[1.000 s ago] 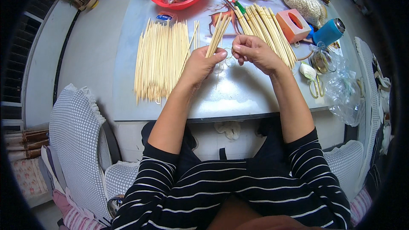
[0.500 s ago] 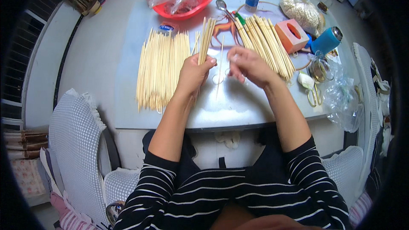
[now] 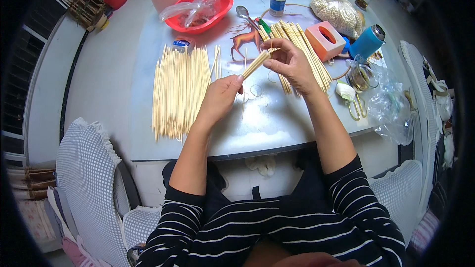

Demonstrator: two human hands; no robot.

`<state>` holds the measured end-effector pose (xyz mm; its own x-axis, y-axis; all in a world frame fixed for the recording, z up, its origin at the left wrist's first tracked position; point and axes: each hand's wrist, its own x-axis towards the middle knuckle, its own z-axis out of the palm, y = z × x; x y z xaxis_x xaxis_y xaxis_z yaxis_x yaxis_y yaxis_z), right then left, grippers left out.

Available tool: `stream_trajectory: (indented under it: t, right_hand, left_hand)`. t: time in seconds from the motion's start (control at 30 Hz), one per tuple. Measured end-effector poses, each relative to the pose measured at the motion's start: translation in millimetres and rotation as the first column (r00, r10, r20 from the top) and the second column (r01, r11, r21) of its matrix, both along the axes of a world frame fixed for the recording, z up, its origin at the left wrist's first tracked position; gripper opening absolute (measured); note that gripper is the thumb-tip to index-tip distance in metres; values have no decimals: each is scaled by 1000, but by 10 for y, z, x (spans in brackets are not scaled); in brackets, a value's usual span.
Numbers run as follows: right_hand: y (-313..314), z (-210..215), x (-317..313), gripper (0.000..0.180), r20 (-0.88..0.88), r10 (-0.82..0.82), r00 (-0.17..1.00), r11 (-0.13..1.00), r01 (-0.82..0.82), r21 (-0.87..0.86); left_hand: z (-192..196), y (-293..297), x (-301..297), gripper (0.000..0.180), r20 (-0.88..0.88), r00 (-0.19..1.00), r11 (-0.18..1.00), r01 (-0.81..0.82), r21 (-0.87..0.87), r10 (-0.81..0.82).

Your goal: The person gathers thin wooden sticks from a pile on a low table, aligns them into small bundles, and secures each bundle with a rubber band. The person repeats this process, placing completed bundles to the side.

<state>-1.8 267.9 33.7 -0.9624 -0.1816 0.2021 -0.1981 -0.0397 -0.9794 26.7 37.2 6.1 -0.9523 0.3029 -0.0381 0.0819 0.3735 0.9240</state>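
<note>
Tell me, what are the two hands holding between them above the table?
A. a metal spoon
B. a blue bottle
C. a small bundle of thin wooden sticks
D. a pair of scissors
C: the left hand and right hand each grip one end of a small bundle of sticks.

black-white striped sleeves pushed up, forearms bare

A home is suggested, with a household table point(image 3: 114, 69) used for handicraft. Padded fabric-covered chairs point(image 3: 84, 168) are seen at 8 and 4 o'clock. Piles of bamboo sticks point(image 3: 178, 89) are spread at the table's middle, a red plastic basin point(image 3: 217, 12) at 12 o'clock, and a tissue box point(image 3: 324, 39), a blue flask point(image 3: 368, 42) and scissors point(image 3: 354, 104) toward 2 o'clock.
</note>
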Motion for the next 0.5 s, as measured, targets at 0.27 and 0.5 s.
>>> stream_trajectory:
  t: [0.27,0.5]
  right_hand:
    - [-49,-16,49,23,118,183,976,967,-200,157]
    - [-3,-84,-1,47,200,285,938,859,-157,-487]
  left_hand:
    - [18,-26,-33,50,70,992,967,84,241,-104]
    - [179,4,53,47,340,938,807,-155,570,-60]
